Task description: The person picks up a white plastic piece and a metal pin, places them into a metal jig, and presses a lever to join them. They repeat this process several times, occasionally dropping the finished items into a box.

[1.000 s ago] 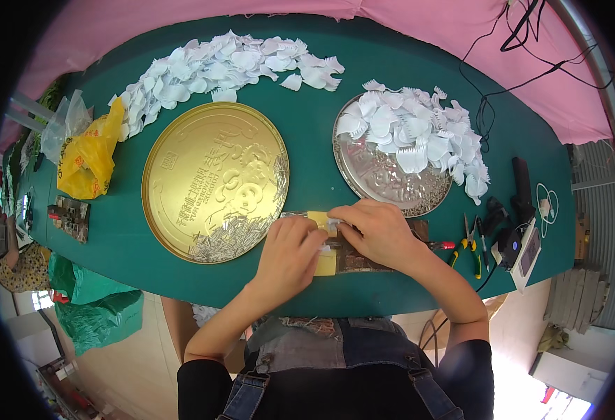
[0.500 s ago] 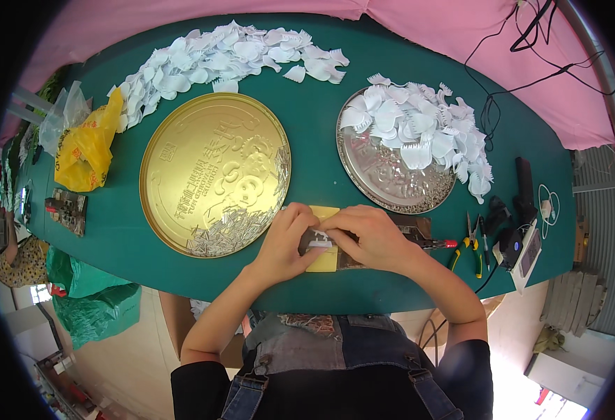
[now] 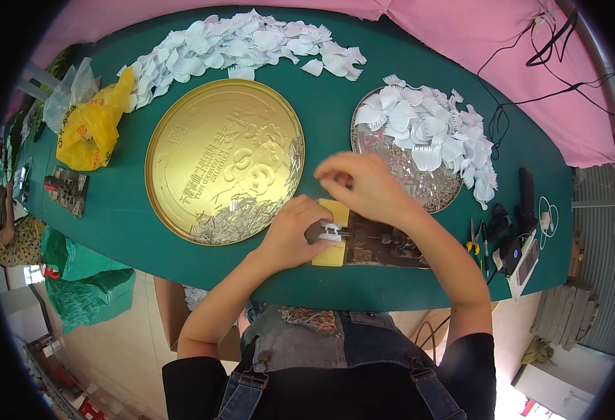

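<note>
My left hand (image 3: 294, 234) is closed on a small white hair claw clip piece (image 3: 331, 232), held over the yellow plate (image 3: 329, 256) of a dark metal fixture (image 3: 381, 245). Its thumb and fingers grip the piece's left side and partly cover it. Raised above the fixture, my right hand (image 3: 367, 183) hangs between the two round trays. Its fingers are bent but apart from the thumb, and I see nothing in them. Beside my left hand, a round gold tray (image 3: 188, 150) bears many small silver metal pins (image 3: 237, 218) along its lower right side.
A silver tray (image 3: 405, 168) at the right carries a heap of white toothed clip pieces (image 3: 426, 126); another heap (image 3: 230, 45) lies along the far edge. Pliers (image 3: 473, 241), a boxy device (image 3: 524, 259) and cables stand right. A yellow bag (image 3: 94, 129) and second metal fixture (image 3: 66, 190) lie left.
My right hand has left the white piece and moved up, away from the fixture. My left hand stays on the piece. The whole view has shifted slightly.
</note>
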Demonstrator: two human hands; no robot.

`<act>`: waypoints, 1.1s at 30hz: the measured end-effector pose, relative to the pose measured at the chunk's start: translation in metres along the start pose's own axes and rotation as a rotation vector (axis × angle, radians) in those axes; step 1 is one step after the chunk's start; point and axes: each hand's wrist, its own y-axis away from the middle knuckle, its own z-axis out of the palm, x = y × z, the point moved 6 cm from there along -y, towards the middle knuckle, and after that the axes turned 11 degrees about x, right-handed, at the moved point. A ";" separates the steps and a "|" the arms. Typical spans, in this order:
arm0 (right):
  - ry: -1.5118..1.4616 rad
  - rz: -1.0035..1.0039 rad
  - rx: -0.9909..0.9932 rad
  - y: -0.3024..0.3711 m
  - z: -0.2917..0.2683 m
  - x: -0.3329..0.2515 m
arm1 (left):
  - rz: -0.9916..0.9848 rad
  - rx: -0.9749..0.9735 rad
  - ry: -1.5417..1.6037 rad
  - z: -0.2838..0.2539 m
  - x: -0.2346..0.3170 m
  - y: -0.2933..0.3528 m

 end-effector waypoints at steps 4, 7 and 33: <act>0.310 -0.195 -0.027 -0.051 0.038 0.002 | 0.012 0.004 -0.007 0.003 -0.003 0.001; 0.466 -0.181 -0.067 -0.071 0.064 0.010 | 0.001 -0.017 -0.003 0.005 -0.003 0.003; 0.150 -0.116 0.146 0.078 -0.006 -0.011 | 0.016 -0.050 0.019 0.002 -0.001 -0.001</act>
